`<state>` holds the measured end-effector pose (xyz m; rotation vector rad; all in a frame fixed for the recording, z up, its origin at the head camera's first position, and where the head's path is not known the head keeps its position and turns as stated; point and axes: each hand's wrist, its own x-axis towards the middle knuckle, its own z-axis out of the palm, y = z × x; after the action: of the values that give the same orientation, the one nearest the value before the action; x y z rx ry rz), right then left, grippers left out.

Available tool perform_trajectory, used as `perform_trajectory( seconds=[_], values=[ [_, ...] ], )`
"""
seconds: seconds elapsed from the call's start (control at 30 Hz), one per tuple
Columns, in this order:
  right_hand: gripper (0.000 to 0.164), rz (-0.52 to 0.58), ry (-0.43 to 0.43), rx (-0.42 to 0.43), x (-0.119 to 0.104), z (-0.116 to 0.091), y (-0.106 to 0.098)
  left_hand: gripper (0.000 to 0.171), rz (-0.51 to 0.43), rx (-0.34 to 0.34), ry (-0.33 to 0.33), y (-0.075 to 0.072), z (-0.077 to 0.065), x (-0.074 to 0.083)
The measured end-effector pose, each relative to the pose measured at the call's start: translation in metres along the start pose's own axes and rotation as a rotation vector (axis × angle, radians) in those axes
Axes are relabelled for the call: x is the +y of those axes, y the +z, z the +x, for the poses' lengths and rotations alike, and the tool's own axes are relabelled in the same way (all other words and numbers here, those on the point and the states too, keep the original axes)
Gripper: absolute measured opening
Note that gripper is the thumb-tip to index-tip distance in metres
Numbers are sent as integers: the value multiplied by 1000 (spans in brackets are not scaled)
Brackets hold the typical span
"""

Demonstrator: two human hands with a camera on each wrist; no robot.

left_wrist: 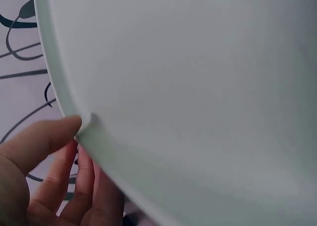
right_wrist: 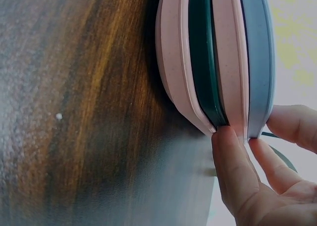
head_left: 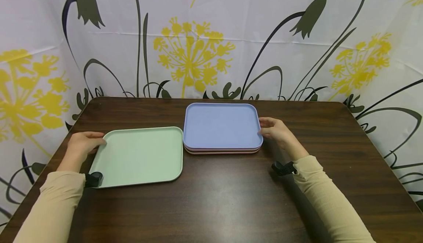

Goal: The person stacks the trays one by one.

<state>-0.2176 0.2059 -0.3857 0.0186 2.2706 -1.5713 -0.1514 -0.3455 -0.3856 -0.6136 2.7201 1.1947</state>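
Observation:
A light green tray lies at the left, its right side up against a stack of trays. My left hand grips the green tray near its far left corner; in the left wrist view the thumb is over the rim and the other fingers are beneath it. On top of the stack is a blue tray. My right hand is at its right edge. The right wrist view shows the blue rim pinched between thumb and a fingertip, another fingertip touching the pink tray and dark green tray below.
The dark brown wooden table has its back edge close to a white curtain with yellow and grey flower prints. Another pink tray forms the bottom of the stack. Black wrist straps sit at the cuffs of the beige sleeves.

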Motion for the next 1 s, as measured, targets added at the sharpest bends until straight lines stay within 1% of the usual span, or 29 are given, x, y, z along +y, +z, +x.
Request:
perform_trajectory(
  seconds=[0.07, 0.13, 0.2, 0.27, 0.4, 0.5, 0.6, 0.67, 0.87, 1.0],
  values=[
    [59, 0, 3, 3, 0, 0, 0, 53, -10, -35, 23, -3, -1, -4],
    [59, 0, 8, 5, -1, 0, 0, 55, -20, -72, 25, -7, -1, -7],
    [60, 2, 12, 6, -1, 0, 0, 56, -21, -106, 13, -10, 0, -8],
    [60, 4, 13, 4, -1, 0, 0, 59, -44, -147, -9, -14, 0, -9],
    [60, 6, 9, 1, -1, 0, 0, 60, -105, -237, -16, -19, 1, -10],
    [60, 6, 5, -3, 0, 0, 0, 59, -132, -279, -25, -21, 1, -11],
    [60, 8, 6, -5, 0, 0, 0, 58, -122, -292, -32, -22, 0, -11],
    [60, 12, 8, -6, 0, 0, 0, 57, -117, -289, -37, -22, 0, -11],
    [59, 3, 12, -3, 0, 0, 0, 62, -84, -257, -29, -21, 1, -10],
    [59, 10, 15, -2, 0, 0, 0, 59, -111, -240, -14, -20, 2, -11]
  ],
)
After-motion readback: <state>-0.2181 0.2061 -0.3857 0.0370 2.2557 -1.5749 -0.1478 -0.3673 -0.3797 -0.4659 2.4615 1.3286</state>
